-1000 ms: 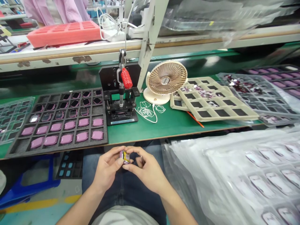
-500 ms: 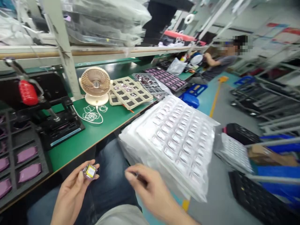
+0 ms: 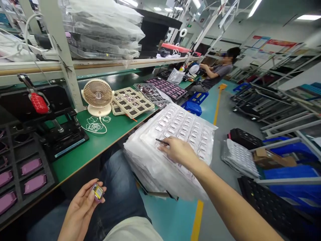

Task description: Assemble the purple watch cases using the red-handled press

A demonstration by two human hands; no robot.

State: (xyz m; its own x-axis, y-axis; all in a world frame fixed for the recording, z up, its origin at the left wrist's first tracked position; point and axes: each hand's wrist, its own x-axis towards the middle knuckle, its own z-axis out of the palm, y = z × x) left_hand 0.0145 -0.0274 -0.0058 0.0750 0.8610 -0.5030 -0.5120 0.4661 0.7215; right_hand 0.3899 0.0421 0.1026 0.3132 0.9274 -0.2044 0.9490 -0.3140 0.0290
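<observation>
My left hand [image 3: 86,204], low in front of my lap, pinches a small purple watch-like case [image 3: 98,193] with a yellow-edged silver cell showing in its open side. My right hand [image 3: 179,150] is stretched out over the stack of clear plastic trays [image 3: 147,149]. A thin black tool [image 3: 162,142], like tweezers or a pick, sticks out of its fingers, pointing left. Rows of small pale parts [image 3: 173,128] sit in the pockets of the top tray. Whether the tool's tip or the fingers touch the tray I cannot tell.
On the green bench stand a black press with a red handle [image 3: 39,103], a small fan [image 3: 97,95] with coiled cable, and beige trays [image 3: 136,107]. A foam tray [image 3: 50,174] of purple cases lies at left. Farther back sits a person [image 3: 215,73]; racks [image 3: 271,110] line the right.
My right hand has moved from near my lap, forward and right over the tray stack, its tool now visible. My left hand keeps hold of the purple case, slightly lower. The view has shifted.
</observation>
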